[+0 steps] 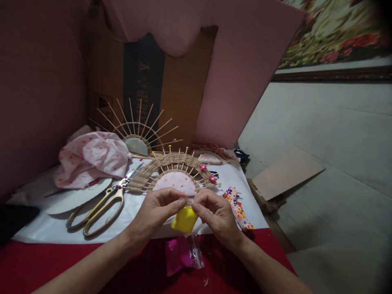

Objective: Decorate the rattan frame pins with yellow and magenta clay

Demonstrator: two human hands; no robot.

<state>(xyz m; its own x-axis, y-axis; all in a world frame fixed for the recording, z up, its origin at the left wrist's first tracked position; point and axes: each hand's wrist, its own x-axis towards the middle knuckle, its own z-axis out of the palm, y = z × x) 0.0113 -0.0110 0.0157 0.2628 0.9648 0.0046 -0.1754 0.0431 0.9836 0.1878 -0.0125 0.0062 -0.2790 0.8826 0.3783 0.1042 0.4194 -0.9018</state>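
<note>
Between my two hands hangs a small clear bag of yellow clay-like material [185, 219]. My left hand [162, 208] pinches its top edge from the left. The right hand [216, 210] grips the same edge from the other side. Just below, a clear packet of magenta material [179, 255] lies on the red cloth. Behind my hands is a half-round woven fan-like piece [174, 161] with a dotted fabric centre. Its sticks carry yellow and pink tips, and two pink flowers [203, 167] sit at its right side.
Gold-handled scissors [105, 210] lie at left, near crumpled dotted fabric [93, 157]. A second frame with long bare sticks [137, 126] leans against the cardboard box [186, 85]. Floral fabric scraps [239, 208] lie at right. Beyond the table edge, flat cardboard [288, 175] rests on the floor.
</note>
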